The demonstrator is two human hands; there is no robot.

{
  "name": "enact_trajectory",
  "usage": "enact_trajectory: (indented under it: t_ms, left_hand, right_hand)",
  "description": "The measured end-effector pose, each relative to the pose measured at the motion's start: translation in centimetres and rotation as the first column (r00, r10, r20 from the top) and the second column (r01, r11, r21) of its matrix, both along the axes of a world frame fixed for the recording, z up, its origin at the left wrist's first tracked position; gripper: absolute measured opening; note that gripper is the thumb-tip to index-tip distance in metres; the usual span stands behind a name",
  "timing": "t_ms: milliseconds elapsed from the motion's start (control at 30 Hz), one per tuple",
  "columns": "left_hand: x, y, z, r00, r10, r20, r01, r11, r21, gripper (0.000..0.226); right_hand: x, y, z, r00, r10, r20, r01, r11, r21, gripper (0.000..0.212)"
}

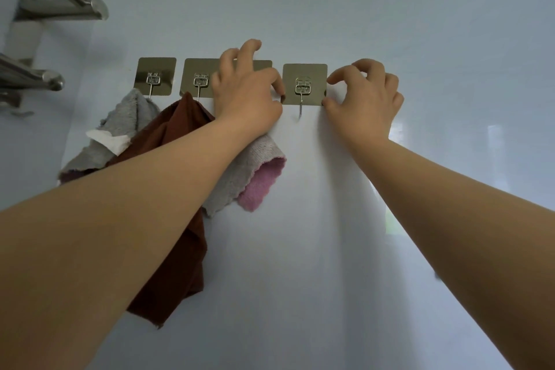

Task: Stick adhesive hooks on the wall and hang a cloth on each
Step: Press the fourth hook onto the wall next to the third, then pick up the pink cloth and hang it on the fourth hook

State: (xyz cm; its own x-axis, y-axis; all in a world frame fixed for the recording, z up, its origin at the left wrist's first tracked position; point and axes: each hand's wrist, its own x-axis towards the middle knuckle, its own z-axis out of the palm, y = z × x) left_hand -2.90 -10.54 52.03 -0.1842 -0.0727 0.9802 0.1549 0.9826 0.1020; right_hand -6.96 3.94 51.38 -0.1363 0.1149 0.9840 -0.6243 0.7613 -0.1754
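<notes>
While cloths [177, 219] are hanging at nine o'clock, left hand [249, 99] and right hand [366, 103] are flanking an adhesive hook [304, 84].
Fingertips [331, 80] are pinching its edges.

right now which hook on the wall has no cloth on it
The rightmost hook, between the left hand and right hand; it hangs bare, while the other three each carry a cloth.
</notes>
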Motion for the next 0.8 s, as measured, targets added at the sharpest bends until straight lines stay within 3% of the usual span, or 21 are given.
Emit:
enact_trajectory:
  t_ms: [300,467,567,667,800]
  left_hand:
    - [1.0,1.3,-2.2,1.000,0.021,-0.005,-0.021,0.996,0.085,0.027]
    - [2.9,2.6,-5.2,0.990,0.138,-0.023,-0.136,0.987,0.086,0.026]
    - [4.5,2.5,-7.1,0.975,0.209,-0.078,-0.198,0.972,0.129,0.023]
    - [6.7,2.2,-9.8,0.964,0.247,-0.100,-0.228,0.959,0.170,0.020]
    - [11.5,0.2,-13.9,0.932,0.359,0.050,-0.359,0.898,0.255,0.019]
  right_hand:
    - [1.2,-0.2,-1.7,0.980,0.187,0.068,-0.183,0.982,-0.051,0.030]
    - [2.3,-0.7,-4.1,0.916,0.378,0.137,-0.370,0.926,-0.079,0.027]
    - [3.4,-1.6,-6.3,0.807,0.566,0.169,-0.560,0.824,-0.087,0.022]
    - [4.6,-2.8,-8.7,0.614,0.747,0.255,-0.751,0.652,-0.102,0.009]
    - [8.0,-6.5,-12.9,0.401,0.842,0.362,-0.881,0.462,-0.098,0.010]
